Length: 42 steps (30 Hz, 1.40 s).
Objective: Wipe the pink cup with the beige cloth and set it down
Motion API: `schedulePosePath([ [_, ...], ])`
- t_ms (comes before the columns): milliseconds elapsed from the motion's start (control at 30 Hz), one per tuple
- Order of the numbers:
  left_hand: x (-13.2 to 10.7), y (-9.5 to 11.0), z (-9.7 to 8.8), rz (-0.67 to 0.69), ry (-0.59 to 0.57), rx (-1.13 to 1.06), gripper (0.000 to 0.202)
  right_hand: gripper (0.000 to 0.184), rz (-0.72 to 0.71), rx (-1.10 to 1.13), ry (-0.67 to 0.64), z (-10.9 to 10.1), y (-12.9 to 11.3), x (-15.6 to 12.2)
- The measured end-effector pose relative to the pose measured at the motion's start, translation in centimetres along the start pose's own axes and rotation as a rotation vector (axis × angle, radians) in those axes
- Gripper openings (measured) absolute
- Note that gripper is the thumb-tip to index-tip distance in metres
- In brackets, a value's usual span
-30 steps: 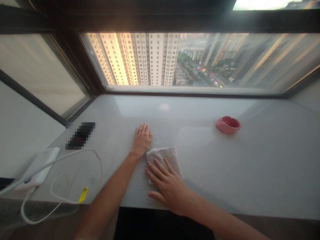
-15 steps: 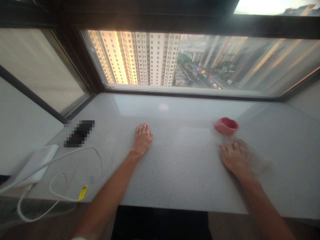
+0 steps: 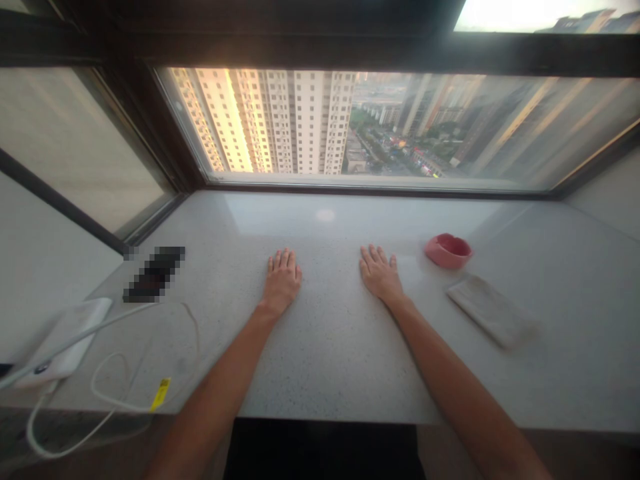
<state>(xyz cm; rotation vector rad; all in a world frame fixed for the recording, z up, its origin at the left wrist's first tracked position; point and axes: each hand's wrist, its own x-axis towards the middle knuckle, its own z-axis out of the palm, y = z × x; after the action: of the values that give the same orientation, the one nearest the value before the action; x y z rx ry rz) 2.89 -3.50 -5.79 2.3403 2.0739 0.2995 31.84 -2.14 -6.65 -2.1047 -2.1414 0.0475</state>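
Note:
My left hand (image 3: 281, 280) lies flat and palm down on a speckled pale stone sill (image 3: 335, 353), its fingers slightly spread and holding nothing. My right hand (image 3: 381, 273) rests the same way on the stone, empty, to the right of the left hand. The nearest object to it is a pink ceramic dish (image 3: 448, 251), up and to the right. Below that dish lies a folded grey-beige cloth (image 3: 491, 311), out of reach of my fingertips and touching neither hand.
A phone (image 3: 155, 273), pixelated, lies at the left. Near it sits a white power bank (image 3: 63, 343) with a white cable (image 3: 130, 393) bearing a yellow tag, which hangs over the front edge. A large window (image 3: 350, 127) runs along the sill's back.
The cloth has gone from the centre to the right of the sill, below the dish. My right hand has let go of it and moved back left. My left hand has barely moved.

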Motion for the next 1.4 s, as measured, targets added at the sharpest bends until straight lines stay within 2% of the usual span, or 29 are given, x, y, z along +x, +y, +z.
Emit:
schedulePosePath([
  [1033, 0.0, -0.2, 0.1, 0.006, 0.009, -0.016, 0.061, 0.062, -0.034, 0.036, 0.02, 0.4, 0.9, -0.1],
  [1267, 0.0, -0.2, 0.1, 0.007, 0.005, -0.001, 0.062, 0.062, -0.026, 0.061, 0.021, 0.4, 0.5, -0.2],
  [1333, 0.0, -0.2, 0.1, 0.005, 0.003, -0.003, 0.062, 0.058, -0.023, 0.138, 0.046, -0.3, 1.1, 0.1],
  [1400, -0.1, -0.1, 0.1, 0.008, 0.001, -0.01, 0.062, 0.056, 0.018, 0.244, 0.153, -1.6, 3.0, 0.6],
])
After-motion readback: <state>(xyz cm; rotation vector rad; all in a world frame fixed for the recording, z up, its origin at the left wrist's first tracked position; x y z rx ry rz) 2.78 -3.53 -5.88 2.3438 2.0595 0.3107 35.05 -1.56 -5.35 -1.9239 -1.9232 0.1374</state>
